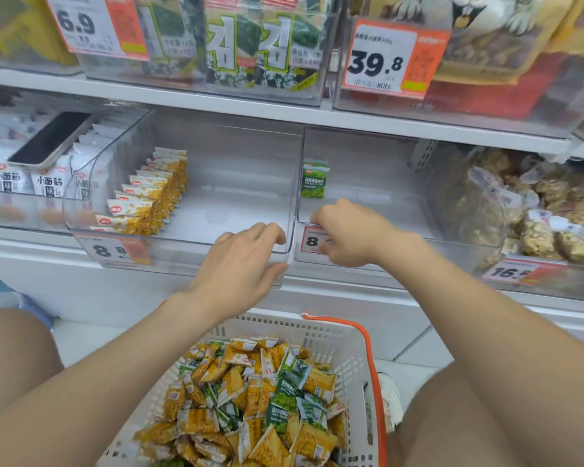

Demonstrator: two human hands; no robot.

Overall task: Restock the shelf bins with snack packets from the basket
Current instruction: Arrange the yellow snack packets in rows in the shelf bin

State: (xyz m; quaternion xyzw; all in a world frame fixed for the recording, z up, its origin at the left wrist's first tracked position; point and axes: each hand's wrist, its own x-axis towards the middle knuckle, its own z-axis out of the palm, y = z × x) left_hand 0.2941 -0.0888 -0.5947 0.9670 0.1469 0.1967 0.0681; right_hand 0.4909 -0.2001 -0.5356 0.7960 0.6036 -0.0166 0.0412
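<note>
Left of the yellow-packet bin (pixel 189 246), a neighbouring bin holds white packets (pixel 51 183), and a dark phone (pixel 49 138) lies flat on top of them. Inside the yellow-packet bin a row of yellow packets (pixel 152 197) stands on edge along its left wall, running front to back. A price tag (pixel 113 251) reading 8.8 hangs on its front left.

At the bin's front right corner the left hand (pixel 246 261) grips the rim, with fingers curled over the edge into the bin and the thumb against the outside of the front wall.

Below and in front of the yellow-packet bin, between the two forearms, sits a white basket (pixel 284 326) with an orange handle (pixel 371 358). It is heaped with loose snack packets (pixel 260 399), yellow and green mixed. Both hands are up at the bins, well apart from this heap.

Just right of the yellow-packet bin stands the green-packet bin (pixel 402 242). The right hand (pixel 348 234) grips its front left rim, fingers hooked over the edge and covering part of its price tag. A single green packet (pixel 314 178) stands upright toward the back left of that bin, beyond the right hand and not touching it.

Further right of the yellow-packet bin lie clear bags of brown snacks (pixel 536 214).
</note>
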